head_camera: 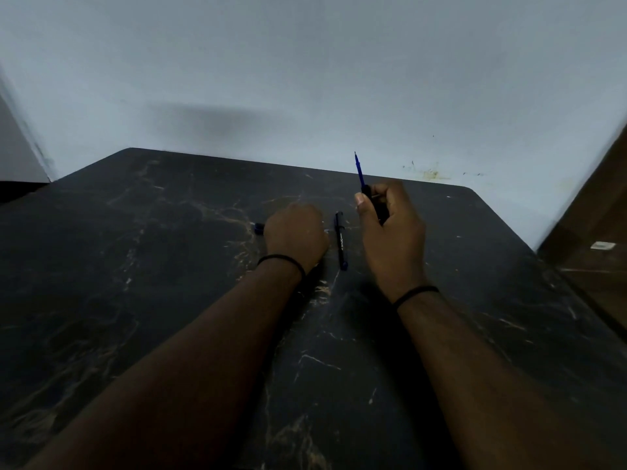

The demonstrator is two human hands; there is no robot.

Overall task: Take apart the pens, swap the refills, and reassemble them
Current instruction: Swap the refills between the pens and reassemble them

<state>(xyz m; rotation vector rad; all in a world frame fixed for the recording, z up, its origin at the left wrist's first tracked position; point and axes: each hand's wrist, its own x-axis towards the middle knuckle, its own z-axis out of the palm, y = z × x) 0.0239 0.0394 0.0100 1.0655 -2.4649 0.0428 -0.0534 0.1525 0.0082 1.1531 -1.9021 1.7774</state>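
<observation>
My right hand [390,225] grips a black pen barrel upright, and a blue refill [358,171] sticks up out of it toward the wall. A black capped pen [340,240] with white print lies on the dark table between my two hands. My left hand [295,232] rests knuckles-up on the table with its fingers curled over something I cannot see. A small blue pen piece [259,228] pokes out at its left side, and a pale tip shows at its right side.
The black marble-patterned table [169,300] runs up to a pale wall [305,79] at the back. A brown wooden panel [597,232] stands past the table's right edge. Both wrists carry thin black bands.
</observation>
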